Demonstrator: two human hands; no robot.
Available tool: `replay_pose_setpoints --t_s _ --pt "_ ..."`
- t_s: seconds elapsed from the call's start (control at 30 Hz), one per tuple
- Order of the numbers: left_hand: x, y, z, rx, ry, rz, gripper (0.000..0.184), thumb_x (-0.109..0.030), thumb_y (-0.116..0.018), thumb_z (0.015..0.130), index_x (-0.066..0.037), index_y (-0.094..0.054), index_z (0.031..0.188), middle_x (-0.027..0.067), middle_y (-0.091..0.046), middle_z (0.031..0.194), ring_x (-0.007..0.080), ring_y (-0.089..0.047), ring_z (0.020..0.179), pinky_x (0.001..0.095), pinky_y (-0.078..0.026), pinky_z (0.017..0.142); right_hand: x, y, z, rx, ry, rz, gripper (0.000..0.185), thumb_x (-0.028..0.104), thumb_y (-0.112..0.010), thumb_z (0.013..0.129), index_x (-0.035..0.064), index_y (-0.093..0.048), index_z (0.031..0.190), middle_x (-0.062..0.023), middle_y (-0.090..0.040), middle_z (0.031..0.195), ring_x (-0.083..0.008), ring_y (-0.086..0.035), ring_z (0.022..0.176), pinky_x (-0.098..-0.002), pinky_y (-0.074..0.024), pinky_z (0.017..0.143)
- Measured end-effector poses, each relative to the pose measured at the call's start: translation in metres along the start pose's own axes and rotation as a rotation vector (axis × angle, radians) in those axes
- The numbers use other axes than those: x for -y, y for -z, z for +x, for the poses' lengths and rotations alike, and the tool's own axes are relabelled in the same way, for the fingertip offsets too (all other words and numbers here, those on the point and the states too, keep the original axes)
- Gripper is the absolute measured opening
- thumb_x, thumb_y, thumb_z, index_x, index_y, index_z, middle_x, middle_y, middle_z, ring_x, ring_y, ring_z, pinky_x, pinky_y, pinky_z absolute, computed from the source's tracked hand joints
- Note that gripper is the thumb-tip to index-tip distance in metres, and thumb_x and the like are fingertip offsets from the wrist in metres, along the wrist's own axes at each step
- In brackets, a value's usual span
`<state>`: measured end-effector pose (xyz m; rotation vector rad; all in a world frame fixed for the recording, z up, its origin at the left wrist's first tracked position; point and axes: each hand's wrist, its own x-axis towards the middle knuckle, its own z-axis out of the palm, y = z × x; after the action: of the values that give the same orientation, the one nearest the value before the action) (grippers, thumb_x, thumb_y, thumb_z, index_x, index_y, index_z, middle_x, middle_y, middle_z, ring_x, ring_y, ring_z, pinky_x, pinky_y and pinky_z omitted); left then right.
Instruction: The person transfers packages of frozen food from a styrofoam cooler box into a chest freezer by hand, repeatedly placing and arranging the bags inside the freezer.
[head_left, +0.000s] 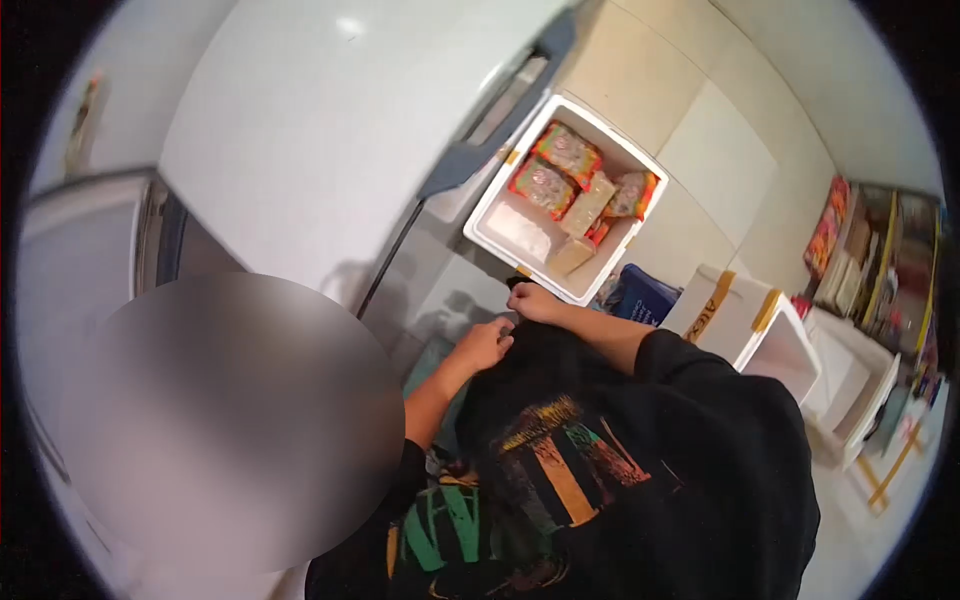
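Both hands are just beyond the printed black shirt [580, 470]. My left hand [484, 346] has its fingers bent inward beside dark cloth; what they grip, if anything, is too small to tell. Slightly further right, my right hand [537, 302] is closed, its fingertips at a small dark patch that I cannot make out. Right beyond it stands an open white foam box [487, 238]. Inside lie several red and green printed packs [568, 150] and pale wrapped blocks [588, 205].
A large white surface with a grey-blue edge [470, 165] fills the upper left. A taped foam box [735, 320], a white tray [850, 375] and a dark blue bag [645, 295] are on the right. A blurred oval covers the lower left.
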<state>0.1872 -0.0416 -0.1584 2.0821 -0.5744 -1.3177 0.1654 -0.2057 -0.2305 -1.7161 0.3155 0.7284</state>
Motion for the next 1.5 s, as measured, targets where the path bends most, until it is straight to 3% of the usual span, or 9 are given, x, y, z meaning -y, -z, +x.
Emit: replay_pose_setpoints --t_s 0.27,0.33,0.53,0.77,0.93,1.07,1.23,1.37,1.5 --pt "0.077 0.029 0.196 -0.077 0.096 -0.047 0.021 -0.016 -0.053 0.075 -0.008 -0.053 0.094 0.0119 -0.059 0.073 0.0237 -0.058 0.068 0.033 -0.046 0.061 -0.09 0.042 0.035 -0.498 -0.194 0.053 0.018 0.022 -0.05 0.069 0.0045 -0.054 0.073 -0.012 -0.056 0.065 -0.0252 -0.056 0.064 -0.0339 -0.0425 0.059" --pt "0.086 0.03 0.236 -0.146 0.242 -0.497 0.017 -0.012 -0.05 0.078 -0.007 -0.053 0.093 0.009 -0.057 0.069 0.016 -0.055 0.06 0.0265 -0.046 0.051 -0.104 0.051 0.048 -0.562 -0.226 0.053 0.02 0.023 -0.051 0.07 0.0051 -0.054 0.079 -0.0124 -0.057 0.069 -0.0261 -0.056 0.066 -0.0341 -0.043 0.061" --pt "0.124 -0.004 0.324 -0.225 0.357 -0.734 0.017 -0.015 -0.048 0.081 -0.005 -0.053 0.094 0.0081 -0.056 0.072 0.0097 -0.051 0.055 0.0214 -0.044 0.047 -0.18 0.075 0.12 -0.674 -0.197 0.147 0.025 0.026 -0.052 0.07 0.0057 -0.053 0.085 -0.0124 -0.057 0.075 -0.0267 -0.056 0.072 -0.0337 -0.0429 0.066" --pt "0.142 -0.019 0.42 -0.306 0.339 -0.887 0.033 -0.021 -0.047 0.083 -0.006 -0.043 0.111 0.0065 -0.05 0.101 0.0149 -0.048 0.089 0.0298 -0.042 0.073 -0.242 0.107 0.217 -0.767 -0.413 0.479 0.056 0.031 -0.055 0.069 -0.0122 -0.043 0.103 -0.0272 -0.051 0.098 -0.0295 -0.052 0.094 -0.0326 -0.0385 0.082" --pt "0.14 -0.044 0.459 -0.439 0.457 -1.224 0.029 -0.026 -0.046 0.083 -0.009 -0.042 0.107 0.0033 -0.045 0.108 0.0148 -0.039 0.101 0.0365 -0.032 0.085 -0.234 0.118 0.238 -0.737 -0.427 0.697 0.067 0.031 -0.059 0.066 -0.01 -0.029 0.109 -0.0224 -0.049 0.1 -0.0264 -0.05 0.094 -0.03 -0.0385 0.081" --pt "0.139 -0.049 0.47 -0.265 0.266 -1.35 0.041 -0.028 -0.052 0.08 -0.012 -0.037 0.114 0.0 -0.041 0.115 0.0185 -0.039 0.105 0.0386 -0.029 0.089 -0.24 0.123 0.253 -0.764 -0.498 0.757 0.077 0.032 -0.064 0.062 -0.0076 -0.017 0.108 -0.0201 -0.043 0.103 -0.025 -0.046 0.095 -0.0279 -0.0386 0.079" --pt "0.126 -0.037 0.483 -0.317 0.444 -1.455 0.04 -0.028 -0.054 0.08 -0.016 -0.037 0.115 0.0027 -0.044 0.112 0.0197 -0.043 0.101 0.0407 -0.031 0.086 -0.255 0.108 0.258 -0.827 -0.441 0.673 0.07 0.033 -0.064 0.063 -0.0036 -0.024 0.107 -0.0167 -0.043 0.099 -0.0202 -0.046 0.09 -0.0274 -0.0389 0.075" --pt "0.108 -0.032 0.489 -0.359 0.283 -1.428 0.044 -0.034 -0.054 0.078 -0.01 -0.04 0.113 0.0067 -0.046 0.107 0.0203 -0.044 0.097 0.0361 -0.035 0.081 -0.233 0.123 0.247 -0.679 -0.547 0.805 0.074 0.043 -0.061 0.063 0.0042 -0.023 0.113 -0.0109 -0.041 0.099 -0.0192 -0.046 0.084 -0.035 -0.0378 0.072" --pt "0.123 -0.039 0.491 -0.346 0.169 -1.608 0.04 -0.015 -0.055 0.078 -0.017 -0.037 0.114 0.0061 -0.045 0.112 0.0256 -0.048 0.097 0.0462 -0.043 0.076 -0.223 0.141 0.226 -0.496 -0.539 0.946 0.073 0.048 -0.057 0.063 0.0101 -0.025 0.116 -0.0055 -0.04 0.098 -0.0189 -0.044 0.079 -0.039 -0.0366 0.068"
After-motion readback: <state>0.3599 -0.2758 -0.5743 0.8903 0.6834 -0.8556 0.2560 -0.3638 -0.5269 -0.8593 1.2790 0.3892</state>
